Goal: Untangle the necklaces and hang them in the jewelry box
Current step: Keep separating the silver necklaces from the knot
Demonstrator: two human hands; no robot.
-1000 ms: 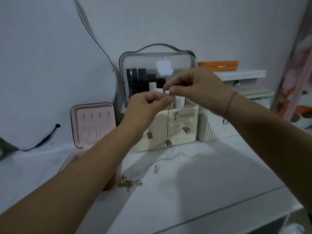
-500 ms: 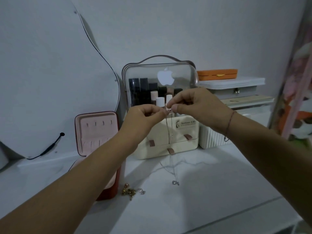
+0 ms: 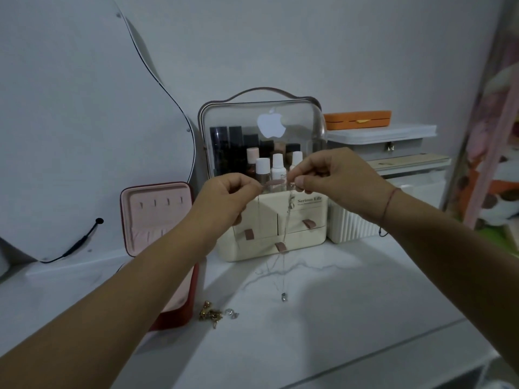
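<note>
Head view: cosmetics organizer [image 3: 309, 238] behind dangling necklace [image 3: 286, 228] (thin, silvery), mirror [image 3: 84, 122] left.

White apple logo [image 3: 270, 123], bitten-apple shape, no letters, top middle of the clear lid [image 3: 233, 116] of the cosmetic organizer [image 3: 309, 237], which stands at the back edge of the desk [image 3: 337, 318], about mid-width. "Serious Life" [image 3: 309, 199] in dark serif print on the organizer's cream base, upper right of its front. One finer line under it, too small to read. Small mark left of the words is crossed by the hanging necklace chain [image 3: 285, 240], not legible. White bottle [image 3: 278, 169] behind the lid has a dark printed label, unreadable. No numbers or other text legible.
</note>
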